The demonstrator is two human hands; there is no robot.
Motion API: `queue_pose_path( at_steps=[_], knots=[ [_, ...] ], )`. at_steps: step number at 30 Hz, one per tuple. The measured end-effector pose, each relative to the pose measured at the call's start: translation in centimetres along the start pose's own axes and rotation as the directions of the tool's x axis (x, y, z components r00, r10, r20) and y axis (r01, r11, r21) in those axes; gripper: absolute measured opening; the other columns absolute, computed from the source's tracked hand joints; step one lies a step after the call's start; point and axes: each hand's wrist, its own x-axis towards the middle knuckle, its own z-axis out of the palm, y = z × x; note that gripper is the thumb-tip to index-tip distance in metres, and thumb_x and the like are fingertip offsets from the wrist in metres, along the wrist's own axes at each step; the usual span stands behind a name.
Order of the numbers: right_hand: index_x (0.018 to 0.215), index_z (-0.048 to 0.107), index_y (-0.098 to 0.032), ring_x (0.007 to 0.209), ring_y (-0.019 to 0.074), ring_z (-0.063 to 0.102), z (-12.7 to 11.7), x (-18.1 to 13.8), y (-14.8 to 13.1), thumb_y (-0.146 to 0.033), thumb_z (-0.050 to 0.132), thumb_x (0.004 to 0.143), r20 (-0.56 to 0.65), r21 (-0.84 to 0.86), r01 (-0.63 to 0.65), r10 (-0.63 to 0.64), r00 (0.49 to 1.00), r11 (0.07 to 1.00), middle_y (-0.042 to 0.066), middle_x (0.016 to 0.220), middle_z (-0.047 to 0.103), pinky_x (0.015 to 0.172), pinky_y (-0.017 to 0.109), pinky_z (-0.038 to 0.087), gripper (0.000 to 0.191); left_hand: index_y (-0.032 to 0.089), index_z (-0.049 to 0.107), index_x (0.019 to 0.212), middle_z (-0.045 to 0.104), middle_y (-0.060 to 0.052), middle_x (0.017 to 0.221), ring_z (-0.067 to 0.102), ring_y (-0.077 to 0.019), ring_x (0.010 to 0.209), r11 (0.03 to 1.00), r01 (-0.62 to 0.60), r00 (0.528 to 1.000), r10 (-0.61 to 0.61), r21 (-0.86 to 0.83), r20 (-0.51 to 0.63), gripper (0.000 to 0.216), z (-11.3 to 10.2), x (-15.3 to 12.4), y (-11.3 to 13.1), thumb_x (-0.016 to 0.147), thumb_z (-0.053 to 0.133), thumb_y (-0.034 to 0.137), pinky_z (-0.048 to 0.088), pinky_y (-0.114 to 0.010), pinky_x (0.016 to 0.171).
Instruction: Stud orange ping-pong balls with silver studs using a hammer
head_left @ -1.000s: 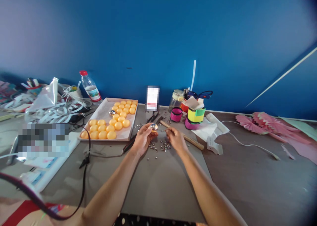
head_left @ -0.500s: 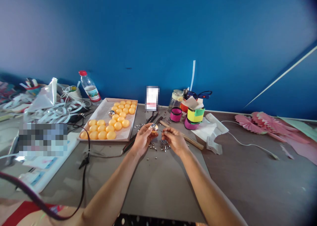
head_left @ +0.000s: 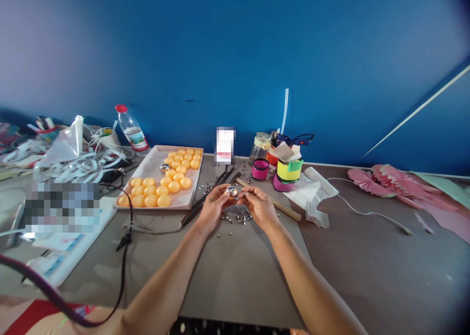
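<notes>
My left hand (head_left: 212, 208) is closed round a small ball partly covered in shiny silver studs (head_left: 231, 192). My right hand (head_left: 259, 205) is pinched together at the ball's right side, its fingertips touching it; what they pinch is too small to name. Under both hands a heap of loose silver studs (head_left: 240, 216) lies on a grey mat (head_left: 235, 266). Left of my hands stands a shallow tray (head_left: 147, 168) holding several orange balls (head_left: 161, 188) and one silver-studded ball (head_left: 165, 167).
A wooden stick (head_left: 282, 208) lies right of my hands. Behind it stand tape rolls (head_left: 286, 174), a jar (head_left: 260, 147) and a cup of tools. A black cable (head_left: 125, 237), a water bottle (head_left: 131, 129), white strips and pink paper fans (head_left: 389, 182) surround the mat.
My right hand has moved left from above the stud heap up to the ball. The ball in my left hand has shifted slightly right to meet it.
</notes>
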Motion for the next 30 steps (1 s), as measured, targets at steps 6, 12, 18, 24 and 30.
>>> queue_pose_path(
  at_steps=[6,12,18,24,30],
  knots=[
    [0.078,0.058,-0.020,0.051,0.0104,0.055,0.1,-0.1,-0.3,-0.033,0.074,0.063,-0.018,-0.002,0.041,-0.041,0.999,0.999,-0.003,0.065,0.063,0.057,0.027,0.044,0.025,0.016,0.065,0.098,0.067,-0.004,0.088,0.063,-0.0147,0.076,0.999,-0.011,1.000,0.011,0.031,0.001,0.040,0.1,-0.1,0.0,0.065,0.078,0.033,0.050,-0.032,0.078],
    [0.073,0.061,-0.019,0.051,0.0093,0.047,-0.1,0.0,0.0,-0.033,0.071,0.067,-0.015,-0.165,0.113,-0.118,0.993,0.980,-0.002,0.063,0.061,0.053,0.025,0.037,0.018,0.016,0.064,0.100,0.067,-0.004,0.089,0.063,-0.0144,0.077,0.999,-0.014,0.999,0.013,0.041,0.034,0.040,-0.1,0.0,-0.3,0.066,0.077,0.035,0.050,-0.033,0.079],
    [0.069,0.063,-0.019,0.055,0.0096,0.042,-0.4,0.2,0.6,-0.035,0.072,0.066,-0.005,-0.245,0.126,-0.131,0.991,0.961,-0.004,0.060,0.054,0.055,0.025,0.032,0.019,0.017,0.065,0.100,0.066,-0.004,0.091,0.062,-0.0145,0.080,0.998,-0.034,0.997,0.030,0.053,0.065,0.036,-0.3,0.1,-0.5,0.070,0.076,0.034,0.050,-0.033,0.080],
    [0.068,0.063,-0.019,0.059,0.0108,0.044,0.1,-0.1,0.6,-0.039,0.075,0.063,0.013,-0.185,0.062,-0.061,0.998,0.981,-0.002,0.065,0.057,0.058,0.025,0.033,0.023,0.018,0.065,0.101,0.065,-0.003,0.093,0.061,-0.0136,0.081,0.997,-0.048,0.995,0.042,0.068,0.090,0.033,-0.1,0.0,-0.5,0.072,0.074,0.031,0.050,-0.031,0.081],
    [0.065,0.063,-0.019,0.059,0.0106,0.045,0.1,0.0,0.6,-0.037,0.079,0.060,0.061,-0.066,-0.033,0.037,0.997,0.997,-0.002,0.066,0.058,0.060,0.025,0.034,0.025,0.017,0.065,0.100,0.066,-0.005,0.094,0.062,-0.0166,0.085,0.990,-0.074,0.996,0.066,0.124,0.064,0.035,-0.3,0.0,-0.6,0.070,0.074,0.033,0.050,-0.036,0.085]
  ],
)
